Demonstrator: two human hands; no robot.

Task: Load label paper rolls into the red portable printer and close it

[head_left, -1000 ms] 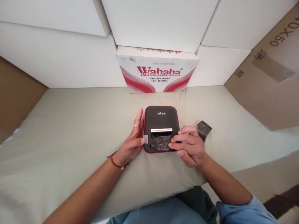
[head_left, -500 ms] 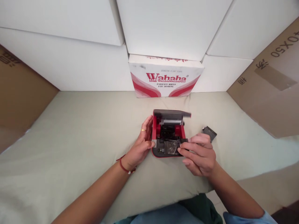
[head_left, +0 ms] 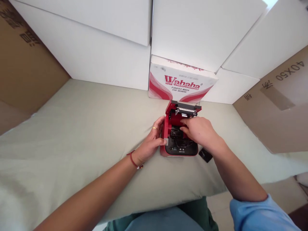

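A small red and black printer-like device (head_left: 181,148) with its lid (head_left: 186,106) raised stands on the cloth. A roller and metal bar show under the lid. Dark, shiny, plastic-wrapped contents (head_left: 176,132) lie inside its red compartment. My left hand (head_left: 154,139) is wrapped round the left side, thumb on a grey tab at the front corner. My right hand (head_left: 199,130) reaches into the compartment from the right, index finger and thumb slightly apart; its other fingers are hidden. A small flat black item (head_left: 205,155) lies by the front right corner, partly beside my wrist.
A white and red Wahaha water carton (head_left: 181,81) stands behind the device, against stacked white boxes (head_left: 108,51). Brown cardboard boxes rise at the left (head_left: 31,61) and right (head_left: 284,106). Pale green cloth (head_left: 96,128) covers the surface, its edge close to my body.
My right hand has gone from the front right edge into the compartment. The clear packet on the front edge is gone from there. The lid appears tilted further back, and the view has turned.
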